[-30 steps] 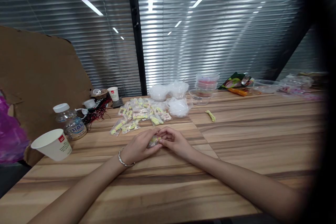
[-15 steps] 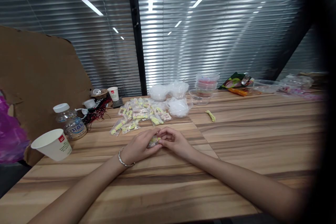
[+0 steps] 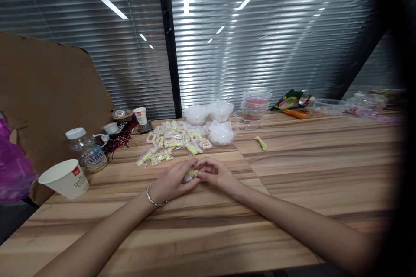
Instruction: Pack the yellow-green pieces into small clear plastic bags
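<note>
Little has moved since the earlier frame: only the fingertips of my right hand (image 3: pixel 219 177) seem to shift slightly at the small packet (image 3: pixel 189 176); everything else keeps its place.

Head view. Packet lies between my two hands, just above the wooden table (image 3: pixel 292 169) or resting on it; fingers hide the contact. Left hand (image 3: pixel 172 179), bracelet at the wrist, curls over it and holds it from the side. Right hand has thumb and forefinger drawn close together at its near edge. Yellow shows through the clear film; my fingers cover too much to say whether the pinch is on film or on the yellow piece inside.

Step in hand, as I judge it: close fingertip handling of one packet. From this hold, a next move calls for a steady left hand and a light right pinch, as the film looks thin and slippery.

Containers: beyond my hands, a pile of clear packets (image 3: pixel 173 143) with yellow pieces inside, some pinkish. Loose yellow piece (image 3: pixel 261 143) lies unwrapped to the right. Clear tubs (image 3: pixel 222 133) hold whitish, filmy material. Stacked round containers (image 3: pixel 256 100) show something pink within. Left side: large paper cup (image 3: pixel 65 179), contents unseen, beside a capped clear bottle (image 3: pixel 92 156).
</note>
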Available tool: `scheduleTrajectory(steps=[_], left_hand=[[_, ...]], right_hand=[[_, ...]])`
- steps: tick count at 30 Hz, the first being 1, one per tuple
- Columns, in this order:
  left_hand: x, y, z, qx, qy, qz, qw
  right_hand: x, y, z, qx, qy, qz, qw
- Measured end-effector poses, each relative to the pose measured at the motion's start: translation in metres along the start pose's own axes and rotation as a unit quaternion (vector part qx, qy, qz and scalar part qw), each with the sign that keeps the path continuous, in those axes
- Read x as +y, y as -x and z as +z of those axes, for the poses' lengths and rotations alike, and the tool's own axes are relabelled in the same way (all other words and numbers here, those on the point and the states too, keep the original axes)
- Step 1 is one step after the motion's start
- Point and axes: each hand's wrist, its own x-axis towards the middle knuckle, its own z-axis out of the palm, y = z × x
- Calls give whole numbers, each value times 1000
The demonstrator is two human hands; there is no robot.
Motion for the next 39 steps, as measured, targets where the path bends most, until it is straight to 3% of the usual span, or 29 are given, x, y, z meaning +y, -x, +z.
scheduleTrajectory(steps=[20,39], left_hand=[[-4,1,3,4,16,12,1000],[-3,0,1,14,32,9,999]], right_hand=[[3,-1,0,-4,26,2,1000],[4,-1,0,29,65,-73,995]])
